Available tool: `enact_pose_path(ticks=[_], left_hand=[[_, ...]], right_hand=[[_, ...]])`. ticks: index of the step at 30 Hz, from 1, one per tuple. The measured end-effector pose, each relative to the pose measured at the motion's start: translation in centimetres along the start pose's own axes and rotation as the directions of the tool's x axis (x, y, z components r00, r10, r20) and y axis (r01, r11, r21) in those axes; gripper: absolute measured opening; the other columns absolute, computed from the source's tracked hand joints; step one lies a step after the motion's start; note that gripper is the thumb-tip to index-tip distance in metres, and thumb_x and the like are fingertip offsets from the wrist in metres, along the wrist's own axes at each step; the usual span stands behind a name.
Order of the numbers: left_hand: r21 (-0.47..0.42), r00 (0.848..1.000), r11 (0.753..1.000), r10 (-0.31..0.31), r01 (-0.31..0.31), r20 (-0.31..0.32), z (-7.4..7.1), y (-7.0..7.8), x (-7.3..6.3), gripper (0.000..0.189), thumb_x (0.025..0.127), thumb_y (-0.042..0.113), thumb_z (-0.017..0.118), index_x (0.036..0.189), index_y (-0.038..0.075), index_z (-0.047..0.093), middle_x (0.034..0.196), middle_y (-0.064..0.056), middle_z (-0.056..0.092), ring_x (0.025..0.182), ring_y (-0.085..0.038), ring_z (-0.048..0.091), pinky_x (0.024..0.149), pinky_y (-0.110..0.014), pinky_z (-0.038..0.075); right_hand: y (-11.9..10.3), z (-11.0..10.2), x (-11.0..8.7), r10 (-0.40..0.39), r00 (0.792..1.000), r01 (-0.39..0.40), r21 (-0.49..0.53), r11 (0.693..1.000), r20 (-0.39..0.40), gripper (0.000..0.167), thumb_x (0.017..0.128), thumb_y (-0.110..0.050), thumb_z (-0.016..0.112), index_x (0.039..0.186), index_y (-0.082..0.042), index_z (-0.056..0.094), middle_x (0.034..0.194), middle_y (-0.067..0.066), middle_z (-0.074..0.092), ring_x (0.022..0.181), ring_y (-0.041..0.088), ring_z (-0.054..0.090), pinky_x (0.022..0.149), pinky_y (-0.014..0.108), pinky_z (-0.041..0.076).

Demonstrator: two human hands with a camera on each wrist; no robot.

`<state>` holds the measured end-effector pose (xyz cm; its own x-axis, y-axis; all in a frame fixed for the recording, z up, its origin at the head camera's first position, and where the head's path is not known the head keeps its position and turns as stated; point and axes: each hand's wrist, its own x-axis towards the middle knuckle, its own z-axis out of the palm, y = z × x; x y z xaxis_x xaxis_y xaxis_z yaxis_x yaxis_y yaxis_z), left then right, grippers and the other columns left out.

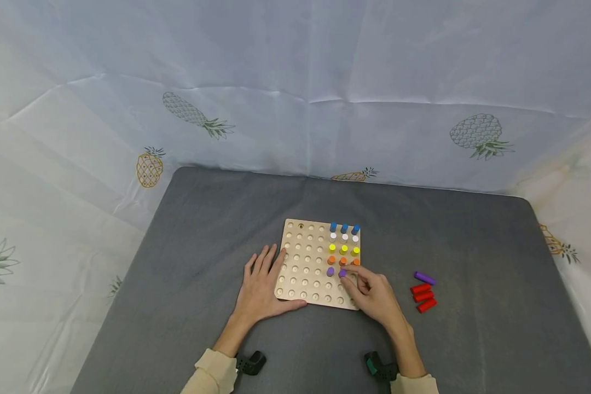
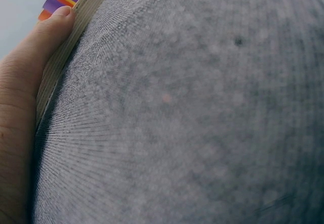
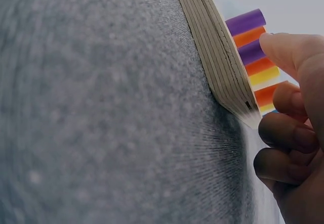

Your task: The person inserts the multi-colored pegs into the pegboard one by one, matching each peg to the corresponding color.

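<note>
A square wooden pegboard (image 1: 298,278) with rows of round holes lies on the grey cloth. My left hand (image 1: 259,290) rests at its left side, fingers straight and spread, thumb along the front edge. My right hand (image 1: 374,295) pinches a purple peg (image 1: 342,273) between thumb and index finger; the peg stands upright in the board. Just left of it is another upright purple peg (image 1: 330,271). Behind these stand rows of orange pegs (image 1: 331,260), yellow pegs (image 1: 343,249), white pegs (image 1: 345,237) and blue pegs (image 1: 344,228). My right fingers partly cover the board's front right corner.
Right of the board, a loose purple peg (image 1: 425,278) lies on the grey tablecloth (image 1: 497,273) with three red pegs (image 1: 423,296) in front of it. A pale curtain with pineapple prints (image 1: 477,131) hangs behind the table.
</note>
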<state>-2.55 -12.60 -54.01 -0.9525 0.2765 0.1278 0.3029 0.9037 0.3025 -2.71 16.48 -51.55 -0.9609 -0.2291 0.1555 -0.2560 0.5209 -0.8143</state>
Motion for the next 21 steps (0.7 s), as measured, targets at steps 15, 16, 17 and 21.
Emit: enact_pose_path(ticks=[15, 16, 17, 21], left_hand=[[-0.002, 1.0, 1.0, 0.004, -0.004, -0.004, 0.0, 0.0, 0.0, 0.128, 0.061, 0.084, 0.073, 0.162, 0.018, 0.031, 0.165, -0.012, 0.037, 0.155, -0.032, 0.033, 0.124, -0.055, 0.024], [-0.002, 1.0, 1.0, 0.004, -0.004, -0.004, 0.1, -0.1, 0.0, 0.128, 0.062, 0.084, 0.073, 0.162, 0.018, 0.031, 0.165, -0.012, 0.036, 0.155, -0.032, 0.033, 0.124, -0.055, 0.024], [-0.003, 1.0, 1.0, 0.005, -0.005, -0.005, 0.1, -0.1, 0.0, 0.128, 0.062, 0.084, 0.073, 0.162, 0.018, 0.031, 0.165, -0.012, 0.036, 0.155, -0.032, 0.033, 0.124, -0.055, 0.024], [-0.013, 1.0, 1.0, 0.014, -0.014, -0.016, 0.1, -0.1, 0.0, 0.128, 0.062, 0.084, 0.073, 0.162, 0.017, 0.031, 0.165, -0.013, 0.037, 0.154, -0.033, 0.034, 0.124, -0.055, 0.024]], right_hand=[[0.7, -1.1, -0.4, -0.013, 0.998, 0.011, -0.043, 0.999, -0.057, 0.019, 0.089, -0.011, 0.079, 0.108, -0.016, 0.078, 0.053, -0.011, 0.028, 0.048, -0.008, 0.019, 0.044, 0.016, 0.022], [0.8, -1.2, -0.5, -0.017, 0.998, 0.013, -0.057, 0.998, -0.066, 0.019, 0.089, -0.011, 0.079, 0.107, -0.016, 0.078, 0.054, -0.011, 0.028, 0.048, -0.008, 0.019, 0.044, 0.016, 0.022], [0.9, -1.4, -0.6, -0.016, 0.997, 0.011, -0.069, 0.998, -0.075, 0.019, 0.089, -0.011, 0.079, 0.107, -0.016, 0.078, 0.054, -0.011, 0.028, 0.048, -0.008, 0.019, 0.044, 0.016, 0.021], [1.4, -2.1, -0.9, -0.005, 0.994, -0.004, -0.082, 0.997, -0.11, 0.02, 0.087, -0.009, 0.08, 0.105, -0.015, 0.078, 0.053, -0.011, 0.029, 0.048, -0.008, 0.019, 0.044, 0.016, 0.021]])
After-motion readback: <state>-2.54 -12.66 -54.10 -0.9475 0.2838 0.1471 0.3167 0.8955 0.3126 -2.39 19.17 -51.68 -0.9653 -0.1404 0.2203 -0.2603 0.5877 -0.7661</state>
